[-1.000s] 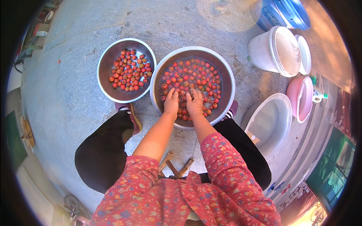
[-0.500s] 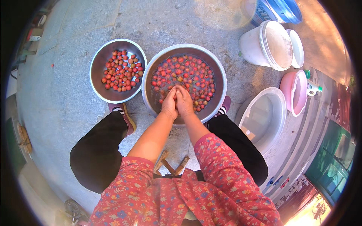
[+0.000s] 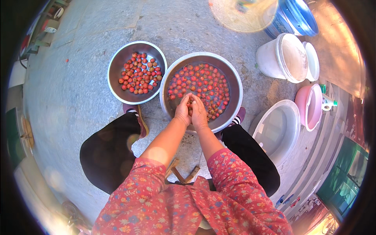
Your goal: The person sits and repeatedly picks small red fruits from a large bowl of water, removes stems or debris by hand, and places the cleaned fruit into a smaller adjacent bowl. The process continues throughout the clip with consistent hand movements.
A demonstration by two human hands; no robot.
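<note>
Fruit (image 3: 190,104) barely shows between both hands (image 3: 199,114).

The location is an open-air paved yard, most likely belonging to a home. Outdoor siting is indicated by the rough grey paving (image 3: 78,78), the dappled sunlight on a tan patch (image 3: 333,43), and the stepped ledge (image 3: 316,158) that runs near a green-framed door or window (image 3: 344,178). Domestic use is indicated by household vessels: two metal bowls (image 3: 235,88) of red fruit (image 3: 201,80), a grey basin (image 3: 293,127), a pink basin (image 3: 314,107), a white bucket (image 3: 270,58) and a blue bucket (image 3: 299,19), with a green-capped bottle (image 3: 327,104) near the pink basin.
</note>
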